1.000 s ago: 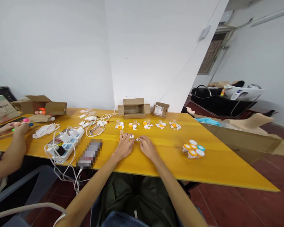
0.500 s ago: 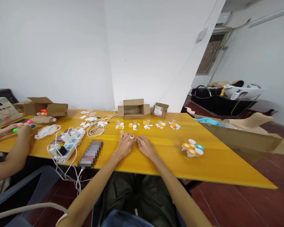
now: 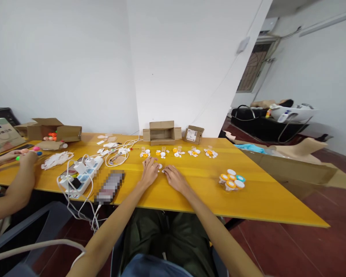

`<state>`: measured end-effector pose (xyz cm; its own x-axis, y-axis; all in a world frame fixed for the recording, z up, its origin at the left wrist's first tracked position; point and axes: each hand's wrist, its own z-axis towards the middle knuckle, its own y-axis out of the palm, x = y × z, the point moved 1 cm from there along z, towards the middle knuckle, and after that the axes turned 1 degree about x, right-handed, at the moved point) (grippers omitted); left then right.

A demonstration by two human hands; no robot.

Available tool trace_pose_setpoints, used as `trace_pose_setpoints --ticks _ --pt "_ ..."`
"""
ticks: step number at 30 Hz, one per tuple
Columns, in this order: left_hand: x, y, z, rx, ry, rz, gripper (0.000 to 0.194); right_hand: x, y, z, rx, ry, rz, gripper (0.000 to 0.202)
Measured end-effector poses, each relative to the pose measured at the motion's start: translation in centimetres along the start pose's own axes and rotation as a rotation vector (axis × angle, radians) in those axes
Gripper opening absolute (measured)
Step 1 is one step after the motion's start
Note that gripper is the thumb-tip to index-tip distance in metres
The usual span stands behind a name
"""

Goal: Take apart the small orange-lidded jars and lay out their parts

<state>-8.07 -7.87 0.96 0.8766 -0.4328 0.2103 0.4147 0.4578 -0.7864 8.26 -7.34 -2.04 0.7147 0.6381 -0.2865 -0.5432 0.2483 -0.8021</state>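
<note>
My left hand (image 3: 150, 172) rests on the yellow table (image 3: 196, 196) near its middle, fingers curled downward and hiding whatever lies beneath them. Beside its fingertips is a small white disc (image 3: 160, 166). Close on the right, my right hand (image 3: 175, 179) has its thumb and fingers pinched on a small white round piece (image 3: 163, 171). Beyond both hands runs a row of little piles of white and orange parts, among them one pile (image 3: 160, 154) straight ahead and another (image 3: 211, 153) at the row's right end. Small clear cups stand at these piles.
Several lidded clear jars (image 3: 231, 181) stand together on the right. Left of my arms lie a phone (image 3: 109, 187) and a power strip (image 3: 85, 177) with tangled white cables. An open carton (image 3: 162, 134) and a smaller box (image 3: 193, 134) stand by the wall. Another person's arm (image 3: 24, 181) is at far left.
My left hand has shifted slightly, and more small white pieces show between my hands. My right fingertips remain pinched near the same spot. The whole view has moved a little.
</note>
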Motion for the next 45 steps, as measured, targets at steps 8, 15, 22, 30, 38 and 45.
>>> trace_pose_setpoints --ticks 8,15,22,30,38,45 --pt "-0.4 0.8 0.7 -0.044 0.034 0.039 0.026 0.0 0.1 0.0 -0.006 -0.002 -0.017 0.031" --pt "-0.9 1.3 0.5 -0.046 0.053 0.123 0.032 0.1 0.2 0.0 0.004 -0.011 -0.011 0.028" --pt "-0.5 0.7 0.5 -0.051 0.048 0.091 0.032 -0.4 0.0 0.0 -0.004 -0.004 -0.01 0.029" --pt "-0.4 0.1 0.2 -0.049 0.027 0.05 0.03 -0.6 0.0 0.0 0.007 -0.004 0.005 0.028" --pt "-0.3 -0.3 0.3 -0.076 -0.049 0.011 0.028 -0.7 0.0 -0.1 0.001 -0.045 -0.006 0.024" --pt "-0.3 -0.2 0.2 -0.09 -0.072 0.011 0.024 -0.9 -0.1 0.0 -0.039 -0.059 0.027 0.026"
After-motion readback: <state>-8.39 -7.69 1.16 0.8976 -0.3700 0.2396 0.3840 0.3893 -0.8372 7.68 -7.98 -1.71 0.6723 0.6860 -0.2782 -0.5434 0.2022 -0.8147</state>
